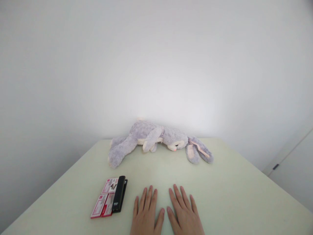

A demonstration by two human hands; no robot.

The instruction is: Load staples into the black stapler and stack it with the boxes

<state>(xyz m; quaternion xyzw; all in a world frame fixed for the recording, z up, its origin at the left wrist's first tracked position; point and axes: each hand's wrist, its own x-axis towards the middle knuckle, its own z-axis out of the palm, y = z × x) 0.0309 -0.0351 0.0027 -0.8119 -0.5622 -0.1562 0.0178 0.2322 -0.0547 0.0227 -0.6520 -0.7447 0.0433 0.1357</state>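
My left hand (146,213) lies flat on the pale green table (232,195), palm down, fingers spread, holding nothing. Beside it my right hand (184,212) rests the same way, its thumb close to the left thumb but apart from it. To the left of my left hand is a black stapler (119,195), lying lengthwise away from me. Against the stapler's left side are several small red and white boxes; one box (99,205) sits at the near left, another (109,186) farther back.
A grey plush rabbit (146,132) lies on its side along the table's far edge, its long ears (199,150) stretched to the right. Behind it rises a white wall (156,65). At the far right, beyond the table, a white panel has a small dark handle (275,166).
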